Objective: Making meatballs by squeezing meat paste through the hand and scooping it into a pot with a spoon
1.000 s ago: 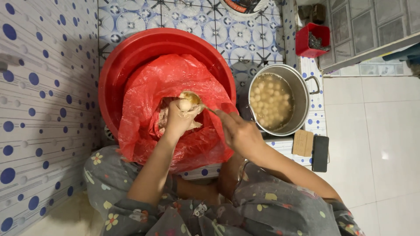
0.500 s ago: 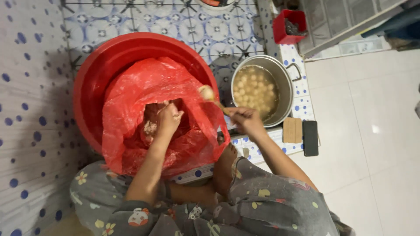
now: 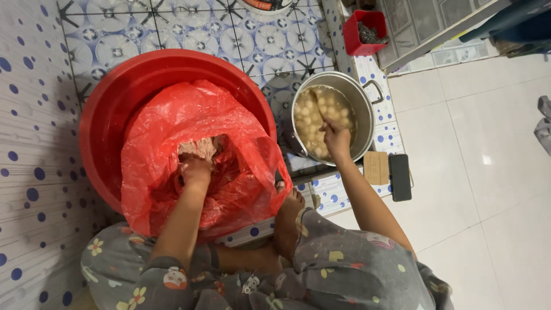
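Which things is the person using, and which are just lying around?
In use:
left hand in the pale mixture
red plastic bag
red basin
right hand over the metal pot of pale balls

Lying about:
black phone
small brown board
red bin

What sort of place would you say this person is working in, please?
Probably a home kitchen or wash area, with work done on the floor: patterned floor tiles, a red basin lined with a red plastic bag, and a metal pot of pale balls.
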